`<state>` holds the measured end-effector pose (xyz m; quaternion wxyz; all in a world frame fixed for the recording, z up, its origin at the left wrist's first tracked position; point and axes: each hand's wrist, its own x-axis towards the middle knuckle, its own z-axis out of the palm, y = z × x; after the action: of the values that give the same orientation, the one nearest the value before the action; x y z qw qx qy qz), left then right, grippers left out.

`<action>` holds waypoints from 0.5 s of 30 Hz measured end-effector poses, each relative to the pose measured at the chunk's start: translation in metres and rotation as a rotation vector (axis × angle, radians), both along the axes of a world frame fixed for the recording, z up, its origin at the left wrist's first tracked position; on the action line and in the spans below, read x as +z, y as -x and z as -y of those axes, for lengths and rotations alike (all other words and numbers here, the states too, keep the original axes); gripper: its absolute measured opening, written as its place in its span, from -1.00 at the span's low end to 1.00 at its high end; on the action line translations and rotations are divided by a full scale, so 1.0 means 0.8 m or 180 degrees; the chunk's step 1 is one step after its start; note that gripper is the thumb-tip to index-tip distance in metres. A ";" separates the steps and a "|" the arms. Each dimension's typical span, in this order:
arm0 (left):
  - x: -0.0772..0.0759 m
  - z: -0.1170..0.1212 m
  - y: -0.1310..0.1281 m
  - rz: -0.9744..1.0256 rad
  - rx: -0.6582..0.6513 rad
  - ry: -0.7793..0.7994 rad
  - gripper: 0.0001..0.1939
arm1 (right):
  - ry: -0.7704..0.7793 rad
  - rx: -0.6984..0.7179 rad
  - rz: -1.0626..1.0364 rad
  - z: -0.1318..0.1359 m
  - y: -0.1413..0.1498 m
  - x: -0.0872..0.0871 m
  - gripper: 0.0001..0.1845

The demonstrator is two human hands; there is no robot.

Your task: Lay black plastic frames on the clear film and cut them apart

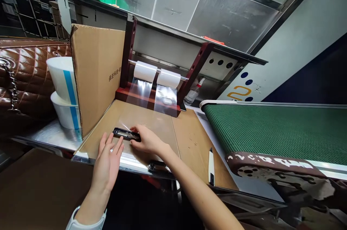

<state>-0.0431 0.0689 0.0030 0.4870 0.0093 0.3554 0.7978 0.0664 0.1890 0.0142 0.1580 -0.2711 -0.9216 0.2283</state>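
Note:
A narrow black frame-like part (pixel 126 133) lies on the clear-covered cardboard worktop (pixel 159 129). My right hand (pixel 146 139) grips its right end between thumb and fingers. Beside its left end is my left hand (pixel 107 161), palm turned up, fingers stretched out with the tips near the part's lower edge. Whether those fingertips touch it I cannot tell. A second black part (pixel 157 166) rests at the front edge of the worktop, partly hidden by my right forearm.
Two rolls of clear film (pixel 145 72) hang on a dark red stand (pixel 149 100) behind the part. A white utility knife (pixel 211 166) lies to the right, before a green conveyor belt (pixel 276 125). An upright cardboard panel (pixel 97 74) and stacked white rolls (pixel 63 92) stand left.

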 end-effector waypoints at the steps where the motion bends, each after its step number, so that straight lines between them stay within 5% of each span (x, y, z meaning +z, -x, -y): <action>1: 0.000 0.000 0.000 -0.0016 -0.0003 0.0001 -0.37 | 0.0016 -0.0013 0.0010 0.000 0.000 0.000 -0.62; 8: 0.001 0.001 0.003 -0.0029 0.0032 -0.0005 -0.37 | 0.0187 -0.0058 0.0030 -0.006 0.002 0.004 -0.62; 15: 0.001 0.039 0.018 -0.0083 0.0317 0.0031 -0.67 | 0.0317 0.0086 0.0085 0.010 -0.005 0.014 -0.61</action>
<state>-0.0576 0.0374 0.0035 0.4420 -0.0003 0.3656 0.8191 0.0703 0.1808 0.0255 0.1289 -0.2691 -0.9148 0.2724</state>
